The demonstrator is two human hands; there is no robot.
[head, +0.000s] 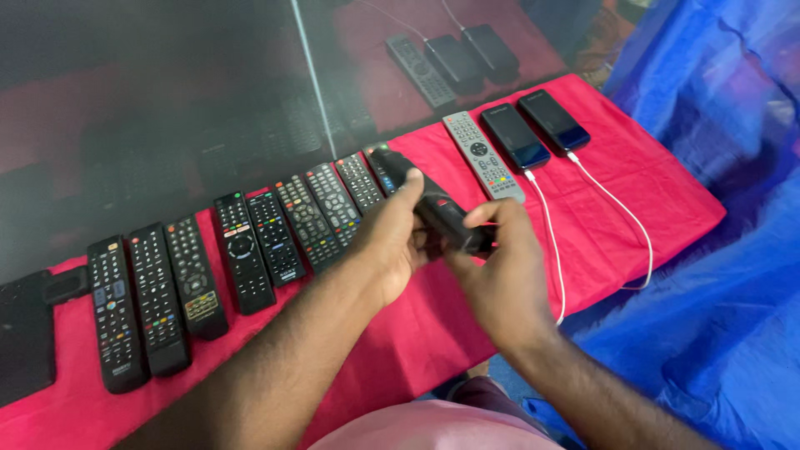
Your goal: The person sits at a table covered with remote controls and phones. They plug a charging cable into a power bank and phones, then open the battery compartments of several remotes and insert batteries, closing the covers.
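Observation:
A black remote control (433,204) is lifted above the red cloth, tilted with its far end toward the dark glossy panel. My left hand (387,242) grips its middle from the left, thumb along the top. My right hand (500,275) closes around its near end from the right. Behind and to the left, several black remotes (242,250) lie side by side in a row on the red-covered table (617,208). A grey remote (483,156) lies to the right of the hands.
Two black phones (533,129) lie at the table's far right, each with a white cable (621,217) running off the front edge. A dark flat device (25,333) sits at the far left. Blue plastic sheeting (717,275) hangs to the right. The glossy panel (167,100) mirrors the items.

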